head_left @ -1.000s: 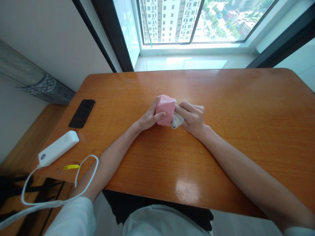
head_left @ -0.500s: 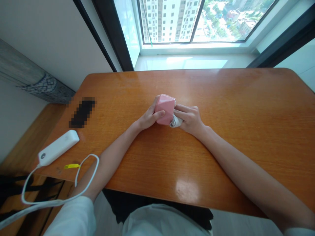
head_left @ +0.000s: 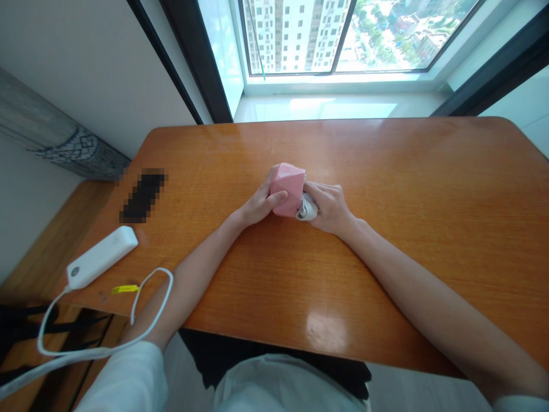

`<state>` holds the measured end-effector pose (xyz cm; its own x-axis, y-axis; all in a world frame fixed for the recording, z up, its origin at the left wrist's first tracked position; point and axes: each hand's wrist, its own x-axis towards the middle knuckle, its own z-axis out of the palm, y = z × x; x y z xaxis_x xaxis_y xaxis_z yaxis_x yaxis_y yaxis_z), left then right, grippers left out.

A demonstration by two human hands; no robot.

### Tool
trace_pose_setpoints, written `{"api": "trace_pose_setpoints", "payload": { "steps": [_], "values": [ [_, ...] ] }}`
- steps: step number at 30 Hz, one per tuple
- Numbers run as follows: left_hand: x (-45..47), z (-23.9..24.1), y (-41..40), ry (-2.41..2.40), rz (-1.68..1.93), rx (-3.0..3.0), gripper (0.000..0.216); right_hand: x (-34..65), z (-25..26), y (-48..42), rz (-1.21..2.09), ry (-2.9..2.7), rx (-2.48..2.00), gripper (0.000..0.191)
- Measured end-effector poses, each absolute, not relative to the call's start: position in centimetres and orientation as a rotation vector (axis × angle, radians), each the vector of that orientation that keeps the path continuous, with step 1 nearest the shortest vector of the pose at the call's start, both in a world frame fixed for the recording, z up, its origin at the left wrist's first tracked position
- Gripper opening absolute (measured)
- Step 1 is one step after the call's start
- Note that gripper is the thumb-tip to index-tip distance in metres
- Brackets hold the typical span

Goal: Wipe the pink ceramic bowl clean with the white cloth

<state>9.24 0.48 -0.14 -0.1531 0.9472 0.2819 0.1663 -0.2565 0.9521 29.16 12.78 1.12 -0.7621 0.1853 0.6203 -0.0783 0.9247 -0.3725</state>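
Observation:
A pink, faceted, box-like object [head_left: 288, 186] is above the middle of the wooden table [head_left: 274, 274]. My left hand [head_left: 266, 200] grips it from the left, thumb across its near face, the other fingers mostly hidden behind it. Against its right side is a rolled white cloth [head_left: 306, 208]. My right hand [head_left: 328, 203] is closed around this cloth, its knuckles close to the pink object's right edge. The pink object's right side is turned away, so I cannot tell whether the cloth goes inside it.
On the table's left side lies a white power bank [head_left: 103, 257] with a white cable [head_left: 165, 297] looping over my left forearm. A yellow tag [head_left: 125, 289] hangs on the cable. Behind it is a pixelated dark object [head_left: 143, 196]. A window [head_left: 334, 40] is beyond the far edge.
The fingers of my right hand have curled in more tightly beside the pink object, and the hand has shifted slightly left. My left hand and the pink object stay nearly in place.

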Motion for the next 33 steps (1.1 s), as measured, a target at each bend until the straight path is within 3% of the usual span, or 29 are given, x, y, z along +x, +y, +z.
{"api": "trace_pose_setpoints", "payload": {
  "steps": [18,27,33],
  "values": [
    [9.0,-0.9,0.9,1.245,1.491,1.510,0.103,29.0,1.1,13.4,0.322,-2.351,0.072,0.022],
    [9.6,-0.8,0.7,1.139,1.484,1.707,0.099,28.8,0.3,13.6,0.490,-2.308,0.035,0.035],
    [9.9,-1.0,0.7,1.139,1.515,1.818,0.097,28.9,-0.4,14.0,0.569,-2.279,0.052,0.024]
  ]
}}
